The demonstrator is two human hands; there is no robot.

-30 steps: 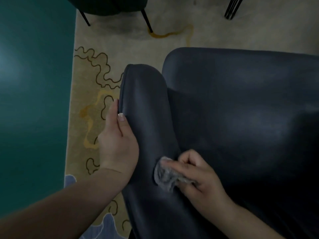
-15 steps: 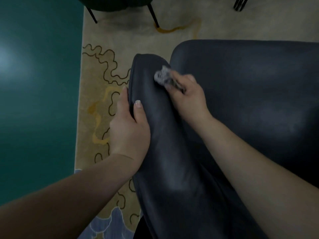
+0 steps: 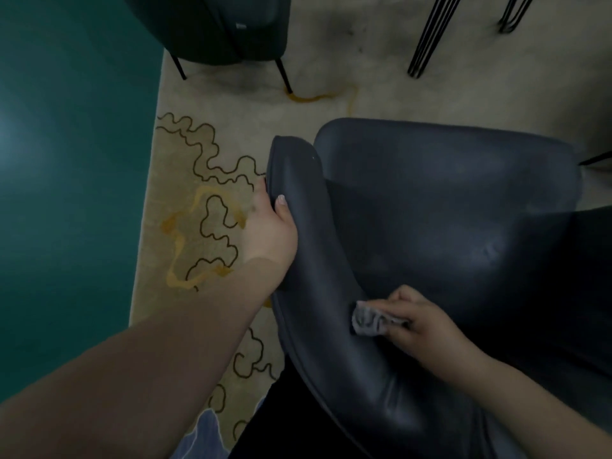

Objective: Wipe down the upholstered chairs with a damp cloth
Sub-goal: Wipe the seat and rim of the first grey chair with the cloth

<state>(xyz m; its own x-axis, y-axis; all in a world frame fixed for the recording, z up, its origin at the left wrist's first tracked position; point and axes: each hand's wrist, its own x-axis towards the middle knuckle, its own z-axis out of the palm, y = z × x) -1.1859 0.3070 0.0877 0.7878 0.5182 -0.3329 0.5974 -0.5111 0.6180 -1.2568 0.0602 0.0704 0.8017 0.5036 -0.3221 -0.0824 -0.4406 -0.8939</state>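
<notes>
Cloth lower now, crumpled, grey.

Left hand fingers hidden behind the dark chair armrest — only the thumb showing. Chair cut by right and near edges. Far chair and hairpin legs cropped at top — cloth blurred.

A lounge or sitting room: a dark upholstered armchair stands on a patterned rug, a second chair beyond it, teal floor beside the rug.
</notes>
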